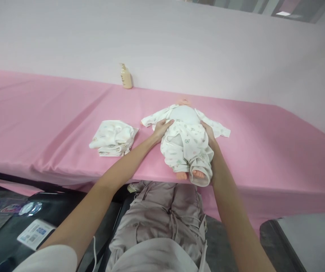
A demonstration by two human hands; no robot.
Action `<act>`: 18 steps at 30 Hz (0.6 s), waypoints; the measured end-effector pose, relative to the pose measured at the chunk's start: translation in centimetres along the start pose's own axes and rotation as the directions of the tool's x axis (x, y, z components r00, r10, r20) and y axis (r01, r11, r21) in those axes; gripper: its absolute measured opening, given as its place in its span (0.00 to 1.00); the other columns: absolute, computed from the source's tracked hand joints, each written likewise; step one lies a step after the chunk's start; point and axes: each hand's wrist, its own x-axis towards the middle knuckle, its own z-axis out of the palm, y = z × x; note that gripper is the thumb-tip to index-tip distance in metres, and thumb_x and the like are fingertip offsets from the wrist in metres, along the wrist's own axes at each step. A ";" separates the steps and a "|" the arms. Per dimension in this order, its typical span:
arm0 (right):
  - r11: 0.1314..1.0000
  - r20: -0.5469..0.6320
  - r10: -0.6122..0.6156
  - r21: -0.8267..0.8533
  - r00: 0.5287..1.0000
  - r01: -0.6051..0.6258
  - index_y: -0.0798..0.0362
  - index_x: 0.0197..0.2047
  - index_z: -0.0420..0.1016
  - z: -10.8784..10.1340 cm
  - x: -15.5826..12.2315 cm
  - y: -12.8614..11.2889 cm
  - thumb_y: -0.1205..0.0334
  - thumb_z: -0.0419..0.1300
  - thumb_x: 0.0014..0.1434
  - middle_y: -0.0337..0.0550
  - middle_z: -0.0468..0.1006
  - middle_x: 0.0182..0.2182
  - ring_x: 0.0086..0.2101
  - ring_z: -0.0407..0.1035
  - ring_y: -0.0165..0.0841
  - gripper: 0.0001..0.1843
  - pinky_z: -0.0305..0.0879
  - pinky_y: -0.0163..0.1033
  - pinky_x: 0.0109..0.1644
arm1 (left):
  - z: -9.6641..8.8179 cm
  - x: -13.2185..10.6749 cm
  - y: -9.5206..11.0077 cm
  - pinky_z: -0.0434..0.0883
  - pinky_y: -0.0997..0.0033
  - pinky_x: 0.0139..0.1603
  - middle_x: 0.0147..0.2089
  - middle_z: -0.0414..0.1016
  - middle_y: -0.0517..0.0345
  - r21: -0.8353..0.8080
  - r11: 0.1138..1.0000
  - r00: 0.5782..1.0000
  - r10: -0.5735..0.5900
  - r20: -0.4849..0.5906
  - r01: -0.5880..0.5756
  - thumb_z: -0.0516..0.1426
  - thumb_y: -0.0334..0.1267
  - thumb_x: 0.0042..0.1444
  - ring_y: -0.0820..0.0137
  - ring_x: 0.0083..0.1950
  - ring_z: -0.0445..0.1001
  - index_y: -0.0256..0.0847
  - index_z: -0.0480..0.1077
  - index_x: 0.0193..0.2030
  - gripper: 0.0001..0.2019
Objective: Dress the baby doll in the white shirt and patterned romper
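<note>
A baby doll (183, 113) lies on its back on the pink-covered table (51, 113), feet towards me, dressed in a white printed top and trousers (189, 145). My left hand (162, 127) grips the waistband of the trousers at the doll's left hip. On the other hip, my right hand (209, 136) holds the same waistband, its fingers tucked under the cloth. The doll's bare feet stick out of the trouser legs near the table's front edge.
A folded pile of white baby clothes (113, 138) lies left of the doll. A cream pump bottle (126, 76) stands at the back against the pale wall. Below the table edge are my legs, a black surface with labels at the left, and a grey one at the right.
</note>
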 end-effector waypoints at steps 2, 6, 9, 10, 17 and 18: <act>0.999 0.039 -0.006 0.031 0.999 0.004 0.51 0.28 0.69 -0.4 0.3 0.0 0.54 0.58 0.48 0.36 0.69 0.21 0.24 0.64 0.32 0.09 0.65 0.39 0.30 | -0.3 0.1 -0.1 0.58 0.74 0.26 0.21 0.53 0.65 0.197 0.974 0.992 0.120 -0.037 -0.111 0.60 0.49 0.49 0.76 0.24 0.56 0.40 0.55 0.20 0.21; 0.992 0.054 -0.105 -0.059 0.993 0.108 0.51 0.20 0.61 -1.5 0.0 -0.3 0.61 0.60 0.40 0.32 0.60 0.17 0.20 0.54 0.26 0.09 0.55 0.34 0.25 | -0.7 0.2 0.3 0.63 0.68 0.42 0.31 0.66 0.58 0.587 0.719 0.894 0.448 0.016 -0.371 0.58 0.45 0.52 0.69 0.38 0.66 0.40 0.61 0.22 0.15; 0.937 0.010 -0.212 -0.283 0.977 0.206 0.52 0.22 0.66 -1.6 0.0 -0.5 0.61 0.63 0.38 0.32 0.63 0.20 0.23 0.56 0.26 0.09 0.54 0.34 0.28 | -0.8 0.4 0.7 0.62 0.67 0.51 0.45 0.71 0.54 0.610 0.609 0.837 0.516 0.182 -0.508 0.55 0.41 0.56 0.67 0.48 0.68 0.40 0.68 0.34 0.07; 0.903 -0.010 -0.256 -0.359 0.967 0.235 0.52 0.23 0.68 -1.4 0.2 -0.6 0.59 0.64 0.38 0.33 0.65 0.21 0.24 0.58 0.27 0.10 0.55 0.34 0.30 | -0.7 0.6 0.8 0.62 0.67 0.51 0.45 0.72 0.54 0.597 0.605 0.834 0.504 0.225 -0.526 0.53 0.40 0.57 0.67 0.48 0.68 0.40 0.69 0.36 0.07; 0.728 -0.114 -0.366 -0.653 0.923 0.208 0.52 0.25 0.67 -0.6 4.8 -1.2 0.57 0.59 0.45 0.37 0.69 0.25 0.30 0.62 0.31 0.08 0.59 0.38 0.40 | 0.3 4.0 0.2 0.58 0.69 0.32 0.22 0.60 0.61 0.773 0.578 0.928 0.370 0.037 -0.261 0.53 0.44 0.56 0.70 0.27 0.61 0.41 0.55 0.21 0.17; 0.712 -0.149 -0.362 -0.681 0.920 0.169 0.52 0.24 0.65 -0.8 5.6 -1.1 0.57 0.58 0.47 0.37 0.68 0.25 0.30 0.62 0.31 0.08 0.59 0.39 0.40 | 0.5 4.3 -0.1 0.57 0.69 0.31 0.20 0.56 0.62 0.773 0.603 0.939 0.344 -0.032 -0.195 0.54 0.45 0.56 0.71 0.26 0.59 0.41 0.52 0.20 0.18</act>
